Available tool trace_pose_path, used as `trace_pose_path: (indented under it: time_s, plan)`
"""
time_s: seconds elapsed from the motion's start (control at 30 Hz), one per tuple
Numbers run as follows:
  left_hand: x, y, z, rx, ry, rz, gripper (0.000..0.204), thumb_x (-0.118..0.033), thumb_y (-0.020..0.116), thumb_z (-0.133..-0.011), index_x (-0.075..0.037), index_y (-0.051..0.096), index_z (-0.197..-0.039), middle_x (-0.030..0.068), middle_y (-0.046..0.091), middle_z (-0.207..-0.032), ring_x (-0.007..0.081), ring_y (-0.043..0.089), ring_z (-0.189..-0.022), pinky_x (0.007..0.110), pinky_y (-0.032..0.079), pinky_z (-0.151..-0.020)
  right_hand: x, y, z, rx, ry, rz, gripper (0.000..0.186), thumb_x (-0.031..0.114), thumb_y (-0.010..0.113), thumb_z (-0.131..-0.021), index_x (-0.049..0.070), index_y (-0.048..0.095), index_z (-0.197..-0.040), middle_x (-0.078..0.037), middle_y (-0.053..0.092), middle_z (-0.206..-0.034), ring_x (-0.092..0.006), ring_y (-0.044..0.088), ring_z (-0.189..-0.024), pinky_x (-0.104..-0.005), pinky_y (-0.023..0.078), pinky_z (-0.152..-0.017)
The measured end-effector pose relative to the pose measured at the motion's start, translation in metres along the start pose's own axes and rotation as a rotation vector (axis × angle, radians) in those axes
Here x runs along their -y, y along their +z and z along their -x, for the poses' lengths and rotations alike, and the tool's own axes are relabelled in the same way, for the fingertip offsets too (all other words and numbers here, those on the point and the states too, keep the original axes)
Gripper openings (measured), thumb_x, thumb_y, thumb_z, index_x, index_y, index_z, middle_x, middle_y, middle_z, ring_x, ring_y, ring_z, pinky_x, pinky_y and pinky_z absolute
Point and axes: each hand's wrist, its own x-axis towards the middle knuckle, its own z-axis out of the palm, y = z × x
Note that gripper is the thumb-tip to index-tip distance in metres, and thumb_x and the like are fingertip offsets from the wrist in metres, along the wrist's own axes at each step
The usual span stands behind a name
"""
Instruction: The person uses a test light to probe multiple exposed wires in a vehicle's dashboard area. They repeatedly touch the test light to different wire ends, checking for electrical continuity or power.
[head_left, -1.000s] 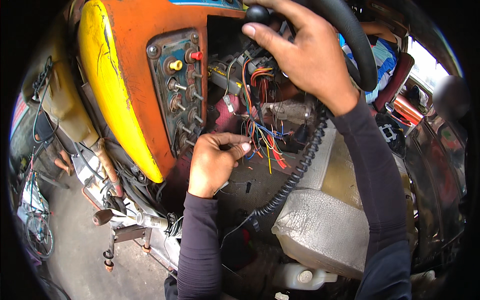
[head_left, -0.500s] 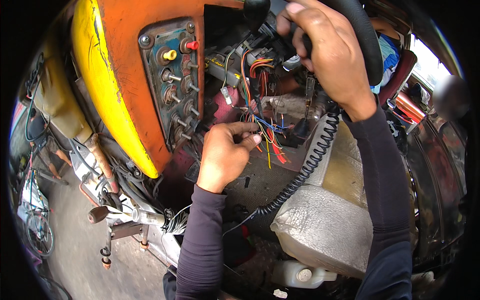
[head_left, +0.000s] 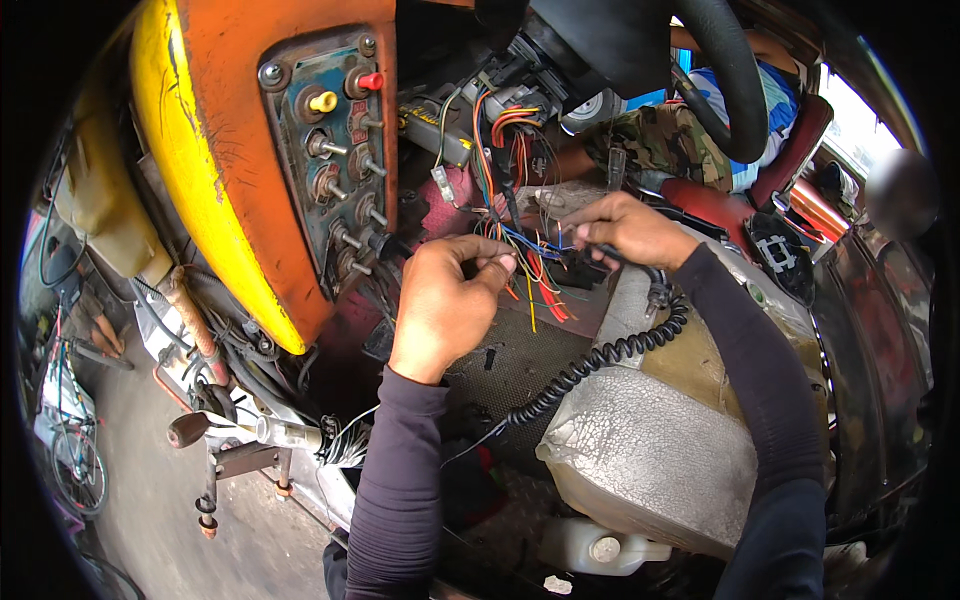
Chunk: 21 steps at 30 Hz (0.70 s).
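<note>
My left hand (head_left: 448,300) pinches a thin wire in the loose bundle of coloured wires (head_left: 543,288) hanging beneath the steering column (head_left: 562,45). My right hand (head_left: 625,228), to the right of the bundle, has its thumb and index finger close together by the blue wires, with its other fingers curled round a dark object that I cannot make out. A black coiled cord (head_left: 590,365) runs below it. To the left stands an orange console (head_left: 240,90) with a yellow edge and a panel of switches (head_left: 330,170).
A black steering wheel (head_left: 735,90) is at upper right, near a person in camouflage trousers (head_left: 650,140) beside a red seat (head_left: 790,160). A silver padded cover (head_left: 650,460) and white jug (head_left: 585,548) lie below. A bicycle (head_left: 75,460) and another person's leg (head_left: 105,330) are at left.
My right hand has come down from beside the steering wheel to the wires. My left hand has moved slightly upward and rightward, staying at the bundle.
</note>
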Motion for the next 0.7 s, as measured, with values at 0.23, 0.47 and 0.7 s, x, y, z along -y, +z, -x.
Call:
trace_pose_path:
  time_s: [0.23,0.47,0.7]
  plan:
    - [0.001,-0.006,0.0,-0.034,0.019,-0.051,0.016,-0.009,0.075,-0.09,0.004,0.079,-0.1,0.0087,0.07,-0.076,0.0125,0.062,-0.07,0.031,0.051,-0.069,0.004,0.007,-0.019,0.188,-0.189,-0.171,0.047,0.007,0.062,-0.099,-0.004,0.053,-0.143,-0.008,0.065,-0.097,-0.0116,0.061,-0.072,-0.0267,0.053,-0.054]
    - [-0.001,-0.007,0.0,-0.037,0.042,-0.056,0.016,-0.008,0.075,-0.089,0.004,0.079,-0.1,0.009,0.07,-0.077,0.0127,0.062,-0.071,0.031,0.051,-0.069,0.008,0.013,-0.028,0.181,-0.11,-0.171,0.039,0.005,0.062,-0.097,-0.009,0.057,-0.132,-0.01,0.066,-0.098,-0.0124,0.064,-0.07,-0.0257,0.053,-0.053]
    - [-0.006,-0.01,0.002,0.013,-0.034,-0.084,0.015,-0.006,0.073,-0.095,0.007,0.077,-0.103,0.0067,0.071,-0.088,0.0107,0.062,-0.079,0.028,0.05,-0.072,0.004,0.015,-0.029,0.169,-0.121,-0.158,0.03,0.003,0.063,-0.097,-0.007,0.06,-0.125,-0.008,0.067,-0.096,-0.0118,0.064,-0.07,-0.0264,0.054,-0.054]
